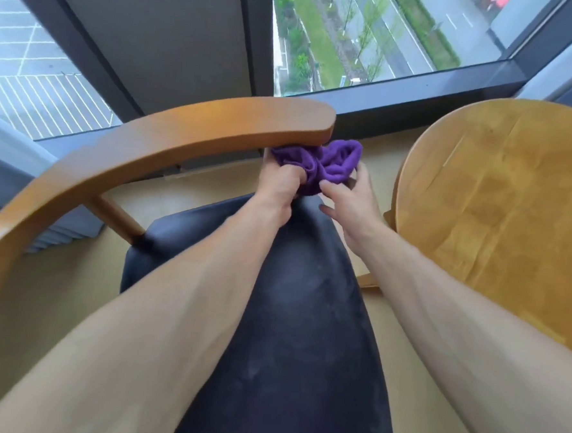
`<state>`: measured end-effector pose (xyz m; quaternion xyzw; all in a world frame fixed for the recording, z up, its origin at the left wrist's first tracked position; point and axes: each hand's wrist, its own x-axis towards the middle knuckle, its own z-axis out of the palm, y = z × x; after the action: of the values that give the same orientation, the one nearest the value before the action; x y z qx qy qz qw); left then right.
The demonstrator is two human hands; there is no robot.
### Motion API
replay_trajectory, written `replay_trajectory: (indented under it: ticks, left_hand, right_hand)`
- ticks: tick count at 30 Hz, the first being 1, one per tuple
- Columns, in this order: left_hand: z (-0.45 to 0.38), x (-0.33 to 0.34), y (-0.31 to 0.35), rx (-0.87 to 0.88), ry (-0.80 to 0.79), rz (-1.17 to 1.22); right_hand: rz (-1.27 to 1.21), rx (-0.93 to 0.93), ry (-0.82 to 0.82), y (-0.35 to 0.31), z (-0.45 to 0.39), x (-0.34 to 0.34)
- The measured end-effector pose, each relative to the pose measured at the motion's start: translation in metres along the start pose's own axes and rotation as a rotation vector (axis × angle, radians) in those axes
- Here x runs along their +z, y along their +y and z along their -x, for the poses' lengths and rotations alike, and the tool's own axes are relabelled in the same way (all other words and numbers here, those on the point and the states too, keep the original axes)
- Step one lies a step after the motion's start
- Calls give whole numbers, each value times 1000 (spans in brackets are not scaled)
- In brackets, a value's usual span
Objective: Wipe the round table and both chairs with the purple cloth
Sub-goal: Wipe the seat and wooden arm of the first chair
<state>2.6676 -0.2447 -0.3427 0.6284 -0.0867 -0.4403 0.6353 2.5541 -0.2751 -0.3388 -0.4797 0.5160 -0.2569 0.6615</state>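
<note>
At frame centre, under the chair armrest (168, 142) tip, the left hand (276, 182) grips the bunched purple cloth (321, 165) while the right hand (352, 200) pinches its edge; likely soft, light, best gathered into a wad.

Chair arm (169, 139): curved wood, smooth, satin orange-brown varnish with a soft sheen. Seat (288, 317): dark, matt, leather-like covering, faintly scuffed and dusty in patches. Cloth (328, 162): purple, soft, fuzzy knit or fleece, matt, bunched into folds. Desk (499, 202): pale yellow wood in joined blocks, smooth and lightly glossy, some fine scratches. Window frame (402, 93): dark, matt, metal-looking. Floor (56, 286): beige, smooth, matt.
</note>
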Motion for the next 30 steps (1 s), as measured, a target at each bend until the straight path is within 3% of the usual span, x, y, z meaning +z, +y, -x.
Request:
replay_trajectory:
  ticks: [5, 10, 16, 18, 22, 26, 28, 30]
  left_hand:
    - [-20, 0, -6, 101, -56, -213]
    - [-49, -7, -9, 75, -116, -463]
    - [-58, -12, -27, 48, -117, -617]
    - [-56, -10, -23, 40, -69, -610]
    - [-34, -10, -13, 194, 14, -462]
    - [1, -40, -26, 119, -38, -269]
    - [28, -72, -45, 55, 87, -174]
    - [58, -115, -63, 40, 359, -20]
  right_hand:
    - [302, -18, 43, 13, -22, -8]
    - [581, 159, -52, 62, -13, -12]
    - [786, 33, -94, 88, 5, -8]
    - [808, 30, -91, 86, 8, -6]
    - [840, 7, -66, 83, 14, -1]
    - [884, 9, -64, 82, 18, 1]
    - [891, 15, -66, 81, 19, 3]
    - [899, 20, -66, 79, 18, 6]
